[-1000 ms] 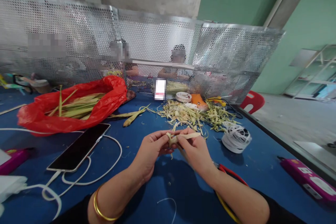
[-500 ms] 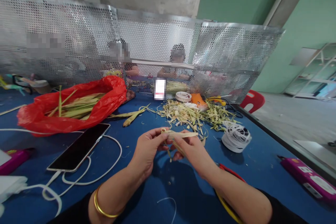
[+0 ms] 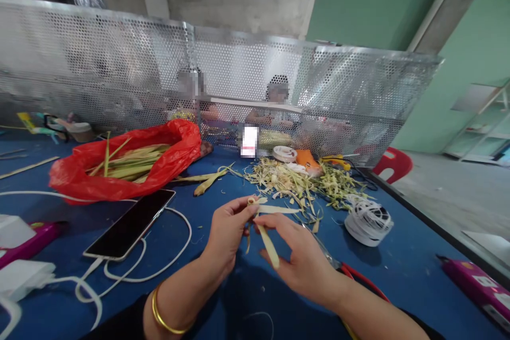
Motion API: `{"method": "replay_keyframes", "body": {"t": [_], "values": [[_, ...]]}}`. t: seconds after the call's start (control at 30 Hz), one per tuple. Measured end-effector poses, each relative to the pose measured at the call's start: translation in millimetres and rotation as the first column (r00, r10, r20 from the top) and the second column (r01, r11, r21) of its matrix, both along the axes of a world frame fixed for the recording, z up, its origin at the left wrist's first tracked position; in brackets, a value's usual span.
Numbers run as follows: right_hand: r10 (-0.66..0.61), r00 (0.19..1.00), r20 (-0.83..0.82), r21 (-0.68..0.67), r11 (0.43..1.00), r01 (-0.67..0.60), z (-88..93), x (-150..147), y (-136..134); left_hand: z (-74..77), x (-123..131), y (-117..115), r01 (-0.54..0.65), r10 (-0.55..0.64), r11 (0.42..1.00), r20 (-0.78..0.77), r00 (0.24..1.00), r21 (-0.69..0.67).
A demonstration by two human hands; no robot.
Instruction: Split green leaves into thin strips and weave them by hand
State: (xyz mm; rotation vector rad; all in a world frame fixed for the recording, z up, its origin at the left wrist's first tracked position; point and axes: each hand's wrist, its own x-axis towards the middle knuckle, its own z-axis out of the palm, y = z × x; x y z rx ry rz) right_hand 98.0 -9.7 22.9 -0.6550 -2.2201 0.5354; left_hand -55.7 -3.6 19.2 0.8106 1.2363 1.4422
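Two hands above the middle of the blue desk (image 3: 231, 297). Left hand (image 3: 229, 228): thumb and fingers pinched on one folded leaf piece (image 3: 252, 207). Two pale strips run from it, one toward the desk's right edge, one slanting nearward beside the right hand (image 3: 258, 238). Right hand half open, forefinger at the second strip; cannot tell whether it grips.

Around: one red bag (image 3: 71, 185) toward the far left corner, leaves (image 3: 137, 163) inside uncounted; one phone (image 3: 129, 226) nearer; one heap of shavings (image 3: 279, 178) toward the far edge; one white coil (image 3: 368, 226) toward the right edge.
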Motion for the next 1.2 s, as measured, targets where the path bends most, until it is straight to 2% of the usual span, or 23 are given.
{"method": "replay_keyframes", "body": {"t": [0.07, 0.13, 0.23, 0.3, 0.37, 0.43, 0.53, 0.6, 0.7, 0.8, 0.9, 1.0, 1.13, 1.2], "values": [[-0.013, 0.999, -0.038, 0.067, 0.998, 0.015, -1.0, 0.6, 2.6, 1.4, 2.7, -2.4, 0.046, -0.046, 0.999, -0.026, 0.999, 0.007], [-0.101, 0.988, -0.113, 0.112, 0.987, 0.114, -2.1, 1.6, 6.2, 4.5, 5.9, -5.1, 0.103, -0.102, 0.994, -0.052, 0.993, 0.023], [-0.276, 0.94, -0.199, 0.064, 0.954, 0.293, -2.6, 3.7, 13.1, 9.8, 9.8, -8.7, 0.2, -0.197, 0.979, -0.087, 0.976, 0.031], [-0.355, 0.92, -0.169, 0.012, 0.932, 0.362, -2.2, 4.9, 17.4, 11.9, 11.1, -10.0, 0.241, -0.237, 0.97, -0.105, 0.966, 0.028], [-0.39, 0.914, -0.11, 0.036, 0.917, 0.396, -0.9, 6.0, 20.0, 12.3, 11.5, -10.2, 0.247, -0.243, 0.969, -0.111, 0.964, 0.022], [-0.377, 0.924, -0.061, 0.145, 0.913, 0.382, 1.2, 7.2, 20.5, 11.7, 11.7, -9.5, 0.243, -0.24, 0.97, -0.117, 0.964, 0.012], [-0.309, 0.951, 0.014, 0.344, 0.895, 0.286, 3.9, 8.9, 18.9, 10.8, 11.8, -8.4, 0.252, -0.25, 0.968, -0.124, 0.96, -0.007], [-0.308, 0.95, 0.043, 0.418, 0.87, 0.263, 3.9, 9.1, 17.6, 10.8, 11.5, -8.4, 0.237, -0.237, 0.972, -0.11, 0.965, -0.012], [-0.362, 0.931, 0.038, 0.45, 0.838, 0.308, 1.6, 8.0, 16.4, 11.3, 10.4, -9.3, 0.166, -0.166, 0.986, -0.079, 0.983, -0.007], [-0.376, 0.926, 0.044, 0.426, 0.845, 0.323, 1.0, 6.7, 16.5, 10.6, 9.0, -9.4, 0.126, -0.125, 0.992, -0.047, 0.991, 0.013], [-0.29, 0.952, 0.098, 0.442, 0.87, 0.22, 3.7, 6.8, 17.0, 6.8, 8.2, -7.3, 0.119, -0.119, 0.993, -0.012, 0.993, 0.023], [-0.236, 0.956, 0.171, 0.519, 0.847, 0.117, 5.3, 8.1, 16.8, 2.0, 8.1, -4.5, 0.094, -0.094, 0.995, 0.032, 0.995, 0.021], [-0.274, 0.931, 0.242, 0.603, 0.794, 0.077, 0.4, 8.7, 14.2, 1.4, 8.8, -5.6, 0.053, -0.054, 0.999, 0.06, 0.997, 0.011], [-0.279, 0.933, 0.229, 0.576, 0.811, 0.101, -2.6, 7.8, 12.7, 2.9, 9.4, -7.4, 0.052, -0.052, 0.998, 0.047, 0.998, 0.018]]}}
